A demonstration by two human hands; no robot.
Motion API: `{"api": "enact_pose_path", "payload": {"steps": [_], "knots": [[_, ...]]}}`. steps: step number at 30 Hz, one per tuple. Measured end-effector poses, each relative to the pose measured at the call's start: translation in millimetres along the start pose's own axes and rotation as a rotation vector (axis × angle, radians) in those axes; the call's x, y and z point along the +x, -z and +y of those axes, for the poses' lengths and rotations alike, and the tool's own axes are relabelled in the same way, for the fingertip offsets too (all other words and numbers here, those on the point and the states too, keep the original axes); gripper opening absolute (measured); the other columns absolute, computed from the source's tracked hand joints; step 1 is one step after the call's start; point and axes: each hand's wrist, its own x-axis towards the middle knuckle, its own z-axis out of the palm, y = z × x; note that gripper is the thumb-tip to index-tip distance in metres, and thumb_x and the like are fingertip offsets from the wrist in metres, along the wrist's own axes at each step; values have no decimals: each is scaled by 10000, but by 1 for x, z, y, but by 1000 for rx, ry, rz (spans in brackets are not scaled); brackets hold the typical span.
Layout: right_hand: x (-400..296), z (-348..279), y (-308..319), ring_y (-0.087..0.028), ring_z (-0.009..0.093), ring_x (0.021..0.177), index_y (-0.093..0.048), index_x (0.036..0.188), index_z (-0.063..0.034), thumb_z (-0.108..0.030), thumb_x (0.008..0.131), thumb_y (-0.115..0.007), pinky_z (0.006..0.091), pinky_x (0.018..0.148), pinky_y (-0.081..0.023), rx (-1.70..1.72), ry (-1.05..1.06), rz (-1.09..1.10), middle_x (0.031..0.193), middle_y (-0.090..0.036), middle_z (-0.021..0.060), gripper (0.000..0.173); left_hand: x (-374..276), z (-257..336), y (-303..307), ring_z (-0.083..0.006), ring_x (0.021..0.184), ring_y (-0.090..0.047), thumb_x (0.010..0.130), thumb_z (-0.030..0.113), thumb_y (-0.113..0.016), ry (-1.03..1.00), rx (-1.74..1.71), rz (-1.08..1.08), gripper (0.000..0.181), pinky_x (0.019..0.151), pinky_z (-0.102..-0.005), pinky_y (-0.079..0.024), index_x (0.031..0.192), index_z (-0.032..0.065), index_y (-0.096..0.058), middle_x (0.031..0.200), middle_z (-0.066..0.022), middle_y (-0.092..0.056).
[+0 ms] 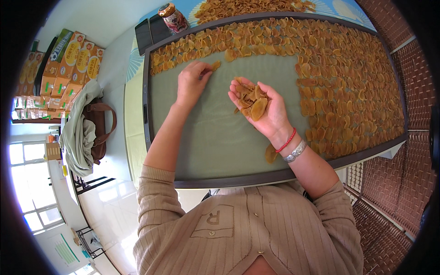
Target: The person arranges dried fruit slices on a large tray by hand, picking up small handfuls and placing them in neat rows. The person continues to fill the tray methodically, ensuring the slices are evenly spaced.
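My left hand reaches over the grey-green mesh screen, its fingertips pinching one thin amber slice near the upper rows. To its right, my right hand is palm up and cupped around a small heap of translucent amber slices. Rows of overlapping slices cover the right side of the screen, and more rows run along its far edge. A single larger slice lies on the mesh under my right wrist, partly hidden by it.
A dark frame edges the screen. Beyond it are a loose pile of slices, a jar with a gold lid and a black box. Woven screens stand at right; a brown handbag and stacked cartons are at left.
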Motion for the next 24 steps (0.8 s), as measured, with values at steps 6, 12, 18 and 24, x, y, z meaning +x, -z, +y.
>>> {"api": "enact_pose_path", "payload": {"steps": [6, 12, 18, 24], "knots": [[0, 0, -2, -593, 319, 1190, -530, 1257, 88, -227, 1021, -422, 452, 1133, -422, 4, -3, 23, 1258, -609, 225, 408, 3, 3, -5, -218, 767, -695, 796, -36, -724, -52, 102, 26, 174, 685, -312, -552, 957, 26, -706, 872, -97, -678], [0, 0, 1, -593, 319, 1189, -528, 1257, 90, -226, 1024, -419, 449, 1130, -427, 18, -4, 3, 1261, -607, 226, 407, 1, 7, -9, -290, 779, -670, 808, 19, -717, -37, 98, 40, 145, 680, -380, -535, 950, 52, -722, 868, -107, -677], [0, 1, -1, -592, 319, 1191, -520, 1266, 91, -224, 1024, -416, 450, 1129, -428, 17, -5, 11, 1260, -605, 227, 410, -2, 11, -9, -330, 797, -656, 813, 52, -712, -55, 131, 64, 108, 697, -416, -530, 920, 54, -716, 857, -112, -675], [0, 1, 0, -592, 320, 1191, -521, 1259, 88, -227, 1027, -410, 453, 1127, -430, 13, 0, 9, 1257, -605, 229, 407, -4, 15, -8, -319, 793, -655, 785, 23, -730, -22, 54, 44, 167, 699, -417, -531, 947, 53, -697, 847, -102, -669]]}}
